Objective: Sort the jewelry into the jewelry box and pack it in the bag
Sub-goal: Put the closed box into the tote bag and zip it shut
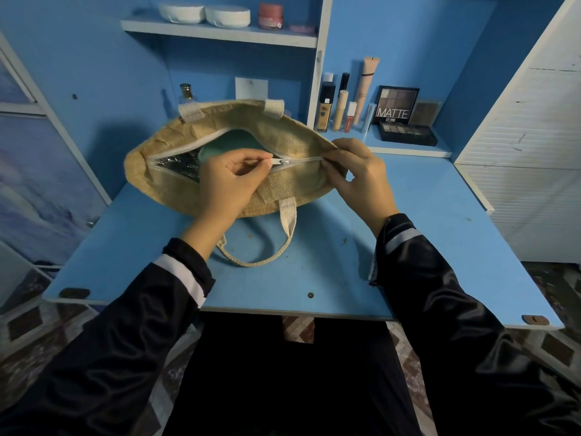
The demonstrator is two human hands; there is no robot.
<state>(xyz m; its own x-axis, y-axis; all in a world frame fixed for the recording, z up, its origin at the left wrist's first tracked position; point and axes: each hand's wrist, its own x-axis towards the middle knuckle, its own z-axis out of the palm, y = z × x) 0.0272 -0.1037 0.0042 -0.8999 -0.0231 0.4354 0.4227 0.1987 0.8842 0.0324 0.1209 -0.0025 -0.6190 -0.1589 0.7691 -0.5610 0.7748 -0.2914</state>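
Jewelry box [232, 149]: the teal box lies inside the bag. Part of it shows through the open zip.
Bag [295, 184]: a straw-coloured woven bag with a shiny silver lining. It lies on the blue table [345, 272].
Zip pull [280, 161]: near the middle of the bag's top. The zip is shut from there to the bag's right end and open to its left end.
Left hand [232, 180]: thumb and finger pinch the zip pull.
Right hand [358, 174]: fingertips pinch the bag's right end, at the zip.
Done: the box is packed. No loose jewelry shows near the bag, so the sorting looks finished.
Left to do: I think only the rest of the zip needs closing.
Around the bag: one handle [261, 247] lies in front of it. Make-up bottles [341, 105] and an eyeshadow palette [396, 105] stand behind it, to the right.
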